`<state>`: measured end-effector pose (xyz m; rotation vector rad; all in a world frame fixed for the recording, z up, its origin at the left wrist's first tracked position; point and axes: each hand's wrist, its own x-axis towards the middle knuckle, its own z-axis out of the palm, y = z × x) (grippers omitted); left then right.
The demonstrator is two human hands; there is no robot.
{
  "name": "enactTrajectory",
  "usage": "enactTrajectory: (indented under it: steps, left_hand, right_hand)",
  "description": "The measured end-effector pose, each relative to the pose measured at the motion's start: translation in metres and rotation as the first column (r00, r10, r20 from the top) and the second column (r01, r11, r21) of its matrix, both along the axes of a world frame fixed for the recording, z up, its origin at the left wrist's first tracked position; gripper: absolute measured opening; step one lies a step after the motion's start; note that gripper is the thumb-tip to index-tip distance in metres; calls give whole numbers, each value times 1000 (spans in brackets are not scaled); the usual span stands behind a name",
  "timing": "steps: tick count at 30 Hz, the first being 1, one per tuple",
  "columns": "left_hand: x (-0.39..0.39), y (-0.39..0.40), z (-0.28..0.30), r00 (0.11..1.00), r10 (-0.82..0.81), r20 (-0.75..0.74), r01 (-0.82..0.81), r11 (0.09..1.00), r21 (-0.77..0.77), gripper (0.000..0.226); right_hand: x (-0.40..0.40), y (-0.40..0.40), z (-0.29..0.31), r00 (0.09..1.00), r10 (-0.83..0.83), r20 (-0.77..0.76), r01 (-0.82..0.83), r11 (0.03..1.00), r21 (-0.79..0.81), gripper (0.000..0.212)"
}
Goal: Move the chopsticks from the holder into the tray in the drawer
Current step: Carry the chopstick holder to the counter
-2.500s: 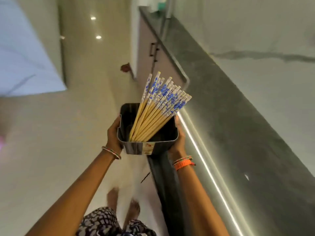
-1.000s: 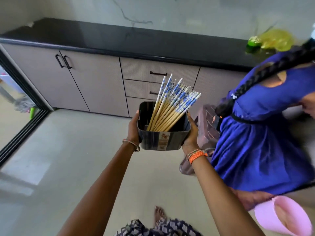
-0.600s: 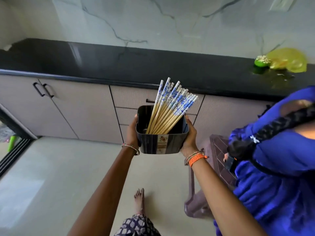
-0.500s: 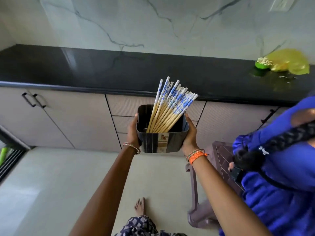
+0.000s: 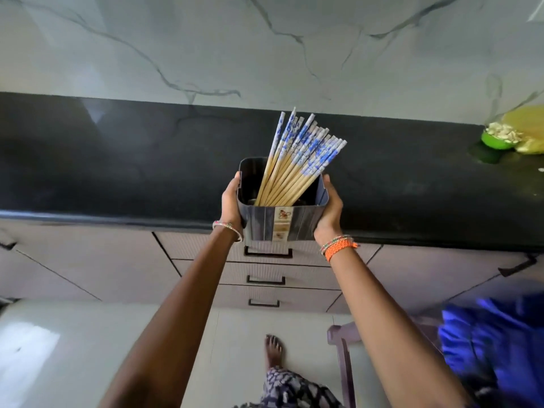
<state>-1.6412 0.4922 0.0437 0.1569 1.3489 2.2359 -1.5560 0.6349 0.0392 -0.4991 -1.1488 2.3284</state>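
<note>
Above the counter edge: the task's items are carried at arm's length, not yet set down.
Chopsticks: a bundle of pale wooden chopsticks with blue-and-white patterned tops [image 5: 297,160], all standing in the holder, fanned and leaning to the right, tops well above its rim.
Holder: a dark, square-sided plastic holder [image 5: 282,223] with a small label strip on its near wall, held level in front of the black polished stone countertop [image 5: 117,160].
Left hand: the left hand [image 5: 231,203] is pressed flat against the holder's left wall, fingers wrapped round its far side; bangle at the wrist.
Right hand: the right hand [image 5: 331,209] clasps the right wall the same way; orange braided band at the wrist.
Arm pose: both forearms extended forward and upward, roughly parallel.
Drawers: a stack of three pale drawers with black bar handles [image 5: 266,279] directly below the holder, all closed.
Tray: not visible.
Progress: judged early; no chopstick has left the holder.
Remaining: free a hand, open the drawer, transfer the bundle to the tray.
Surroundings: a green bowl [image 5: 499,139] at the counter's far right; a person in blue clothing [image 5: 494,346] at lower right.
</note>
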Motion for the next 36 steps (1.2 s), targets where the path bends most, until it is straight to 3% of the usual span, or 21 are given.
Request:
enactTrajectory:
  steps: [8,12,15,24,27,32,34,36]
  left_hand:
    - [-96,65,-13,995,36,89,-35,999,-9,54]
    - [-125,85,-24,984,76,158,-69,997,-46,50]
    - [-138,96,-35,984,96,153,-87,994,-68,51]
    - [-146,103,-48,988,67,139,-43,985,-166,45]
    - [-144,97,-41,991,115,62,-89,942,-323,41]
    - [-110,62,-43,942,320,-102,-332,840,-430,27]
    - [-78,35,-46,907,348,-239,-420,798,-432,22]
    - [-41,6,-49,830,343,-440,-519,764,-383,19]
  right_hand:
    - [-105,66,-18,999,6,53,-5,1000,-21,40]
    - [-133,88,-29,997,21,72,-16,998,-61,45]
    - [-145,98,-38,995,12,99,-4,996,-86,48]
    - [-152,108,-53,994,-18,109,24,998,-60,25]
    - [-150,104,-48,988,-76,133,76,997,7,27]
    - [-101,83,-42,882,-416,221,356,896,263,29]
    - [-65,57,-37,883,-432,182,335,852,402,25]
    - [-30,27,-42,937,-327,120,207,799,564,15]
